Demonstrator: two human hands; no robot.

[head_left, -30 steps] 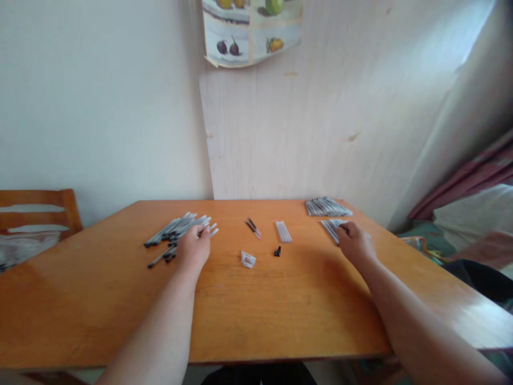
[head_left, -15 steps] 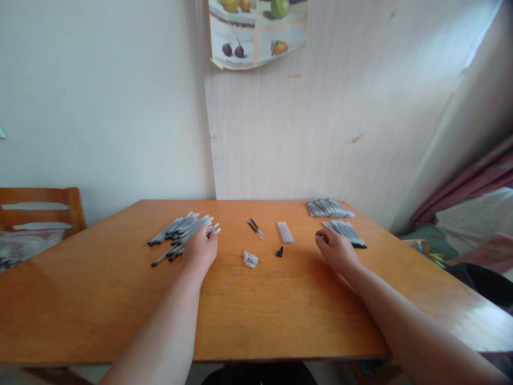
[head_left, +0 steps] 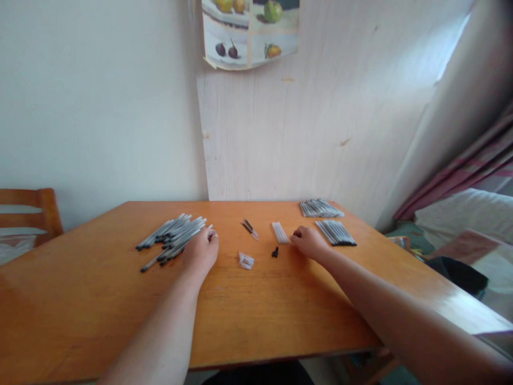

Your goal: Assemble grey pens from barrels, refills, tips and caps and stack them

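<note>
My left hand (head_left: 201,248) is closed at the right edge of a loose pile of grey pen barrels with black ends (head_left: 172,235). Whatever its fingers hold, if anything, is hidden. My right hand (head_left: 309,242) has curled fingers, with the tips just right of a short row of white translucent tubes (head_left: 280,233). I cannot tell whether anything is in them. In front of those tubes lie small black caps (head_left: 274,252). A little cluster of clear plastic pieces (head_left: 246,261) rests between my hands, and two thin black pieces with pale tips (head_left: 249,229) lie behind it.
A neat row of grey pens with black ends (head_left: 335,233) lies right of my right hand. Behind it is a stack of similar pens (head_left: 321,207). The wooden table (head_left: 240,321) meets a wall with a fruit poster (head_left: 250,32). A chair (head_left: 48,214) stands at left.
My right hand has moved left, from beside the neat pen row to beside the white tubes. My left hand stays by the pile. The view has shifted slightly to the right.
</note>
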